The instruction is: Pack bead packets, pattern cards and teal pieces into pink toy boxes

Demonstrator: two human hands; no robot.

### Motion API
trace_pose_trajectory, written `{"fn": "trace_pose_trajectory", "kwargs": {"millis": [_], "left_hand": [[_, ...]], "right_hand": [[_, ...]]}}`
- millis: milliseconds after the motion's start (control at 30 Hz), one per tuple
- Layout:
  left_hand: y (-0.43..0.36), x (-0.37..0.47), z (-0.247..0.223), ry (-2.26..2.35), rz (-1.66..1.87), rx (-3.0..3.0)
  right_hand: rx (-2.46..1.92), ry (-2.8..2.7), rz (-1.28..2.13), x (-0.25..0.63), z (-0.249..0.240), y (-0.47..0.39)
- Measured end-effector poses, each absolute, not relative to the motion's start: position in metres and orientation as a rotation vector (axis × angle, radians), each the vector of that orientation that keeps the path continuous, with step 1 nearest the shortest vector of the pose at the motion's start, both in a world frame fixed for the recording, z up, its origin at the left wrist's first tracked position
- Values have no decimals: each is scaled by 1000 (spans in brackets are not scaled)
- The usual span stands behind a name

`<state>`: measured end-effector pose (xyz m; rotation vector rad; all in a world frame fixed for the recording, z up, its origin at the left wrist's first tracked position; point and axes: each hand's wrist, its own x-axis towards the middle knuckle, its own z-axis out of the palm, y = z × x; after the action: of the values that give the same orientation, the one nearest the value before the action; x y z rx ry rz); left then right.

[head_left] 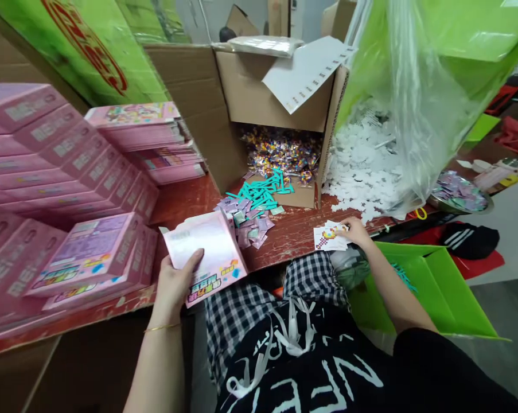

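My left hand (179, 281) grips a pink printed box (211, 244), its thumb pressed on the front face and one end flap sticking out. In my right hand (355, 231) are a few white pattern cards (331, 236) with a pixel-style picture, pinched at their right side over the table edge. Between the two hands lies a pile of small purple packets (252, 226). Just behind it are loose teal plastic sticks (259, 194). Farther back, a cardboard box (276, 86) holds many small bags of colourful pieces (284, 155).
Stacked pink boxes (69, 155) fill the left side of the red table (284, 235). At the right, a heap of white cut pieces (362, 160) spills from a plastic-lined green container. A metal bowl of packets (460, 192) stands farther right. A green bin (439, 292) sits beside my lap.
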<state>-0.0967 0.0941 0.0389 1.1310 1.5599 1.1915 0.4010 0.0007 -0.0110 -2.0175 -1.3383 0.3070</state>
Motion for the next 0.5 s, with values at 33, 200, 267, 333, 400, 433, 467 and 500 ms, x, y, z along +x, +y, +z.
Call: {"fn": "trace_pose_trajectory", "kwargs": {"millis": [33,200,267,333,400,433,467,500], "left_hand": [[89,-92,38,1548,1167,1142],[53,-66,31,1522,1001,1189],[41,-63,30,1559,979,1162],[36,-65,30,1558,997,1123],[36,-72,31,1531,1035,1089],[38,-76,32,1529,1055,1068],[41,-80,33,1542,1079,1043],[44,-84,33,1563,1101,1020]], "right_hand": [[-2061,-1431,303,404,-14,8],[-2247,-1746,438,392,-14,43],[-2251,-1692,585,390,-13,53],[-2231,-1629,682,393,-11,61],[-2186,-1594,737,399,-10,64],[-2156,-1579,756,402,-9,65],[-2127,-1565,768,405,-8,65],[-2099,-1554,772,407,-7,64]]}}
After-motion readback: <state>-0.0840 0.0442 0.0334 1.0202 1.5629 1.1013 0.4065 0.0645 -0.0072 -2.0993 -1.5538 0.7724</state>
